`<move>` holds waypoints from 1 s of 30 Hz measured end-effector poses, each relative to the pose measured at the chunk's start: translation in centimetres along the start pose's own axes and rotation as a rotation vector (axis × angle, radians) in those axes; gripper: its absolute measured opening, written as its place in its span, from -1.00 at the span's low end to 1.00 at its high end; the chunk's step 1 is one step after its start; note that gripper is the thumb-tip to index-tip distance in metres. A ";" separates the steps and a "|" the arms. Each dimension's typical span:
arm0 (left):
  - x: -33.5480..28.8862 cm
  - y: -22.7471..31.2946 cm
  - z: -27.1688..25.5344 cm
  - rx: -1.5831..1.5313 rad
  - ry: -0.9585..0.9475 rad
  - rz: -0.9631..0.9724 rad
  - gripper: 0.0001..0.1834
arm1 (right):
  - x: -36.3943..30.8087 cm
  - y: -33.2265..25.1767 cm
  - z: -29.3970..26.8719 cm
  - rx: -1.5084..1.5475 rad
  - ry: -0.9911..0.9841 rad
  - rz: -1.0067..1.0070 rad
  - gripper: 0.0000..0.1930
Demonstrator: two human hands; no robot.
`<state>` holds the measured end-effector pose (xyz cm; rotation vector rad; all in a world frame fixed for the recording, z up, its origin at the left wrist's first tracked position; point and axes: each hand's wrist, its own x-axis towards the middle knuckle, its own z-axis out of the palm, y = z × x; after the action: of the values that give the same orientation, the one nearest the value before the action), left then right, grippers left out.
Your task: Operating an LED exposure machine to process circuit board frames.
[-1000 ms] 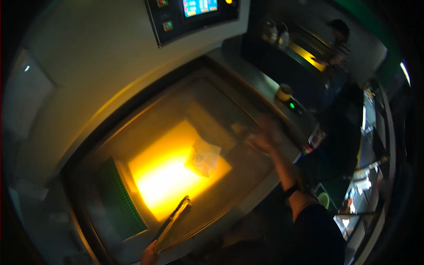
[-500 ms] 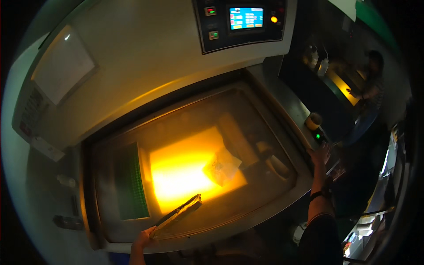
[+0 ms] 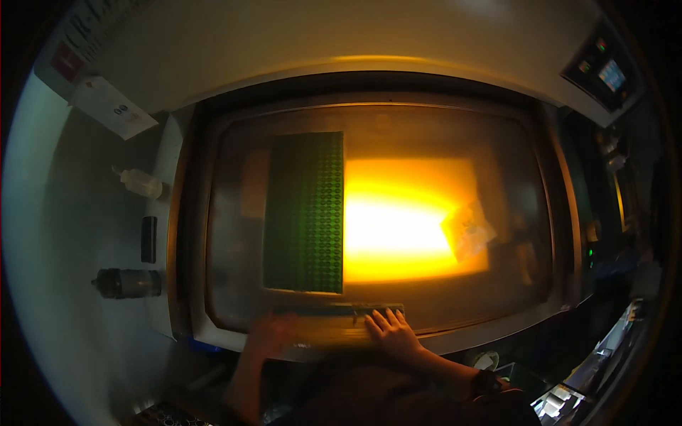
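Note:
In front of me, at the frame's near edge, lies a long flat panel or thin stack (image 3: 330,330) with a dark top edge and a yellowish, shiny near face. My right hand (image 3: 394,335) rests on its right end, fingers stretched and spread over the top edge; the thumb is hidden. My left hand (image 3: 273,334) is at its left end, too smeared by motion to show its fingers. Beyond, a green patterned circuit board panel (image 3: 304,213) lies flat on the framed work surface (image 3: 241,298). Bright yellow light fills the area beside it, with a thin pale sheet (image 3: 469,231) at its right side.
On the left ledge are a squeeze bottle (image 3: 142,182), a dark block (image 3: 148,239) and a dark cylindrical bottle (image 3: 128,282). The machine's pale hood (image 3: 320,35) overhangs the back. A control screen (image 3: 611,75) is at the far right.
My view has turned left. My right hand has left the green-lit button at the right side and is now on the panel, which has come nearer and lies lengthwise across in front of me.

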<state>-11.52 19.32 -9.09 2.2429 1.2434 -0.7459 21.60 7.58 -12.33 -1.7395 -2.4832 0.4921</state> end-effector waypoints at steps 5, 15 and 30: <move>14.4 -10.2 -9.3 0.228 0.485 0.133 -0.52 | 18.5 8.0 -0.1 0.076 0.213 0.026 -0.42; 43.6 -13.3 -28.6 -0.001 0.534 -0.114 -0.41 | 44.6 30.6 -7.3 -0.202 0.347 0.130 -0.23; 17.3 -10.5 -12.4 -0.035 0.272 0.338 -0.42 | 19.0 10.0 -1.6 0.191 0.102 0.165 -0.43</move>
<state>-10.06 42.77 -12.62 2.4966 0.9401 -0.2980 24.19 28.63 -16.20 -1.8506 -2.1573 0.6140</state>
